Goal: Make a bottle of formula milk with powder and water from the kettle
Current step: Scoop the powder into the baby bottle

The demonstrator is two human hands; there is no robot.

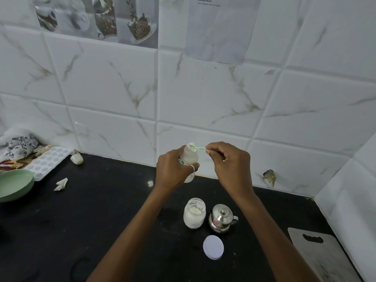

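Left hand (175,169) is gripping the bottle (190,159) above the counter (101,200); my right hand (230,161) is pinching the scoop (198,148) at its mouth. Any wobble, I am judging, could scatter powder (191,146) outside the neck.

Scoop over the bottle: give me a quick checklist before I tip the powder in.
1. Left hand grips the baby bottle firmly, lifted off the counter: ok.
2. Bottle has no teat or cap on it: ok.
3. Right hand pinches the green scoop by its handle: ok.
4. Scoop bowl sits right at the bottle mouth: ok.
5. Powder in the scoop is levelled: cannot tell.
6. Water in the steel kettle, whose lid is on: cannot tell.
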